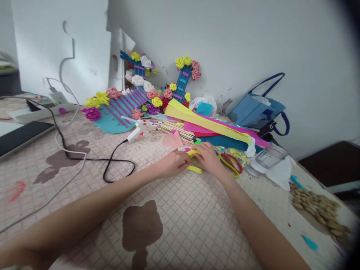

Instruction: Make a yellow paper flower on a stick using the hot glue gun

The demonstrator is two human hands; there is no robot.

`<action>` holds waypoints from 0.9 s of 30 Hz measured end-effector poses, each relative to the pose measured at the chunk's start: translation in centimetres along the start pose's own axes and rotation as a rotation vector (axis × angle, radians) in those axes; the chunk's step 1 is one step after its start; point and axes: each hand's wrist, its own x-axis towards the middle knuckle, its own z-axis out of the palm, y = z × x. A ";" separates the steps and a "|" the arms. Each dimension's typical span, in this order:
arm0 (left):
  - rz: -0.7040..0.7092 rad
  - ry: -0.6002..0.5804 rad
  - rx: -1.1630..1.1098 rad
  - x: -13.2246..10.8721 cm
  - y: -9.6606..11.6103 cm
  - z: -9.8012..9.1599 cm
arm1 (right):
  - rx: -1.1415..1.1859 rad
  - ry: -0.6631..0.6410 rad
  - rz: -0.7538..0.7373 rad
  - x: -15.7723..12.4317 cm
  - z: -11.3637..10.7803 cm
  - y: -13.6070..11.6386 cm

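Both my hands meet over the middle of the table, fingers closed round a small yellow paper piece (192, 153). My left hand (174, 163) pinches its near left end, and my right hand (207, 157) grips it from the right and above. Just below the fingers lies a yellow paper strip (194, 169) on the tablecloth. Scissors with red and yellow handles (231, 162) rest right beside my right hand. A pink paper piece (173, 139) and several thin wooden sticks (177, 129) lie behind my hands.
A white glue gun (137, 131) with a black cord lies to the left. Decorated blue panels with paper flowers (120, 108) stand behind it. Coloured paper sheets (213, 125), a blue bag (258, 108), a glass jar (267, 159) and a pile of nuts (315, 206) are on the right.
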 end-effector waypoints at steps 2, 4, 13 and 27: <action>0.006 0.007 0.014 -0.2 0.2 -0.2 | 0.001 -0.029 -0.002 0.2 0.3 0.3; 0.012 0.015 0.023 -0.7 0.6 -0.6 | 0.004 -0.036 -0.010 0.2 0.5 0.6; -0.400 -0.052 -0.199 -6.1 2.1 -4.3 | 0.053 -0.004 0.006 -0.5 0.7 0.4; -0.476 -0.069 -0.449 -8.4 0.6 -4.4 | 0.267 -0.027 0.210 -0.4 -0.6 -0.1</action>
